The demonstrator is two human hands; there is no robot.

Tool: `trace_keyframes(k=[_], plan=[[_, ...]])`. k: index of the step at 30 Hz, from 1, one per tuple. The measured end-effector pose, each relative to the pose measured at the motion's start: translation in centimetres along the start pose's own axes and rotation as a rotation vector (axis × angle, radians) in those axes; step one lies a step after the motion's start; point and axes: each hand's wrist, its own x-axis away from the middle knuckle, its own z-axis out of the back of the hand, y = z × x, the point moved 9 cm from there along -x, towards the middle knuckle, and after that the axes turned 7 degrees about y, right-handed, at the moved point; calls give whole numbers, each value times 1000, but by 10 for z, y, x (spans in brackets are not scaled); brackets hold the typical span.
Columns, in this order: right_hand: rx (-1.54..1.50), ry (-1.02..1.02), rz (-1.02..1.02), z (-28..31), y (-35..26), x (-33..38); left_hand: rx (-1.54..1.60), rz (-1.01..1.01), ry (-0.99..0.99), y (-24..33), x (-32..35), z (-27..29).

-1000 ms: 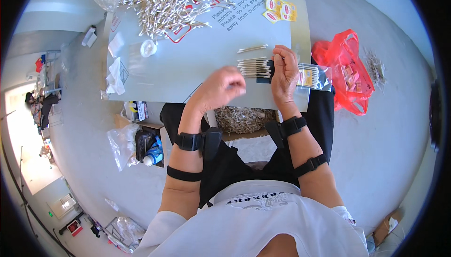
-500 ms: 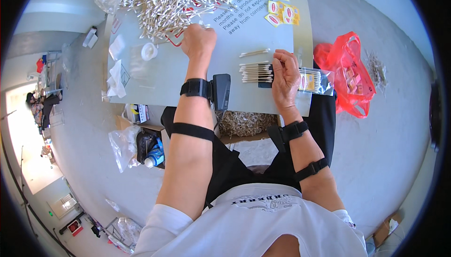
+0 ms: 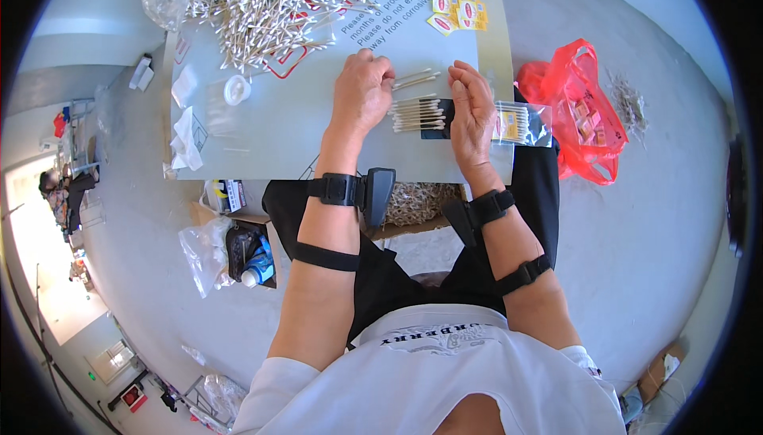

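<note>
My left hand (image 3: 364, 89) is closed in a pinch on a few cotton swabs (image 3: 417, 78) lying level just above the tabletop. Below them, a neat row of cotton swabs (image 3: 415, 115) rests partly on a small dark pad (image 3: 447, 109). My right hand (image 3: 473, 109) stands on edge at the right end of this row, fingers stretched and apart from the thumb, holding nothing I can see. Right of that hand lies a clear plastic packet (image 3: 537, 123) with swabs and a yellow card in it. Far left on the table spreads a big loose heap of cotton swabs (image 3: 274, 10).
Several yellow cards (image 3: 461, 11) lie at the far right of the table (image 3: 294, 133). A white round lid (image 3: 237, 89) and crumpled white tissue (image 3: 187, 141) sit at left. A red plastic bag (image 3: 584, 117) is beyond the right edge; a box of swabs (image 3: 421, 204) stands below.
My left hand has come from the swab heap toward the right and nearer, bringing swabs beside the row. My right hand has stayed by the row's end. The whole view has shifted slightly.
</note>
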Motion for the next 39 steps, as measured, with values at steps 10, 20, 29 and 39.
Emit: trace_keyframes(k=[10, 20, 29, 39], plan=[[7, -295, 95, -37, -16, -14, 689, 67, 369, 14, 36, -8], [-81, -91, -52, -13, -5, 28, 1070, 245, 491, 16, 57, -23], [30, -118, 64, 7, -6, 13, 1121, 205, 405, 10, 58, -20], [885, -720, 572, 6, -25, 60, -212, -206, -125, 62, 103, -33]])
